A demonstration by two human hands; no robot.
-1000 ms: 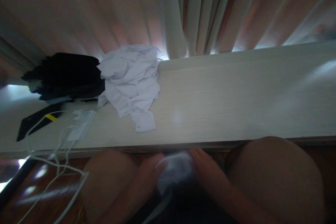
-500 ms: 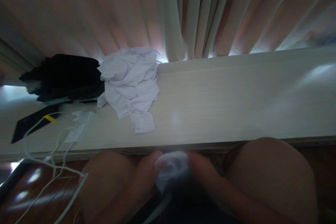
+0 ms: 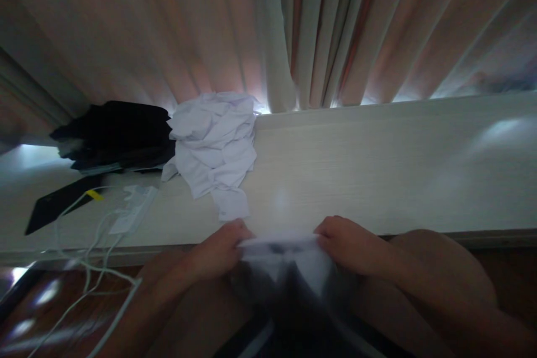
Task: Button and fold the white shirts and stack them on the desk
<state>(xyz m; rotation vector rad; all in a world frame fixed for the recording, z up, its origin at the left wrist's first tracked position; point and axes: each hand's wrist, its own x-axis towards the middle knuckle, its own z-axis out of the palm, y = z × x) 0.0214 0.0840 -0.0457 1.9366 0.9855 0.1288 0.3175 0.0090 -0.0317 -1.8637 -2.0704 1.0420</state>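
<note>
My left hand (image 3: 229,249) and my right hand (image 3: 346,243) are both closed, each gripping one end of a white garment (image 3: 321,268). The garment is pulled out between them, its upper edge fairly straight, just in front of the ledge and above my lap. Blur smears its lower part, so its exact kind is unclear. Beyond my left hand a crumpled heap of white clothing (image 3: 213,140) lies on the ledge, one sleeve end hanging toward me.
A dark stack of folded clothes (image 3: 121,134) sits left of the white heap on the pale ledge (image 3: 356,162). Nearer are a flat black object (image 3: 59,204), a white power strip (image 3: 134,210) and trailing white cables (image 3: 113,271). Curtains (image 3: 210,22) hang behind.
My hands have moved apart and up toward the ledge, spreading the white garment that was bunched between them. The view has shifted slightly.
</note>
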